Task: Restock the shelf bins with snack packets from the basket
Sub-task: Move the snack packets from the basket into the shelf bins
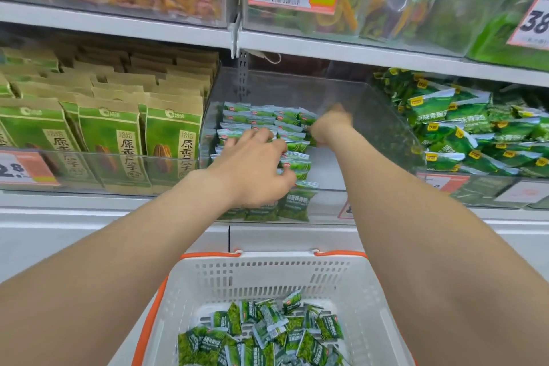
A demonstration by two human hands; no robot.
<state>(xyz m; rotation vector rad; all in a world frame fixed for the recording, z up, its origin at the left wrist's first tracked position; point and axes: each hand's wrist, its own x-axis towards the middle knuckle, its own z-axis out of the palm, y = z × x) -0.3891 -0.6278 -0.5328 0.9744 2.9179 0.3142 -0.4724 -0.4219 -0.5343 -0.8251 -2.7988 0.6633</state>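
Observation:
Both my arms reach into a clear plastic shelf bin (383, 116) at the middle of the shelf. Rows of small green snack packets (294, 140) stand packed in its left half. My left hand (255, 169) lies over the front rows, fingers curled down onto the packets. Deeper in, my right hand (331, 125) is blurred, its fingers curled at the right end of the back rows; what it holds is hidden. Below, a white basket (267, 276) with orange trim holds several loose green packets (267, 333).
Left of the bin stand tall green and tan seed bags (110, 134). To its right, another bin holds a heap of green packets (463, 128). The shelf above (326, 47) carries bins of dried fruit and price tags. The right half of the middle bin's floor is bare.

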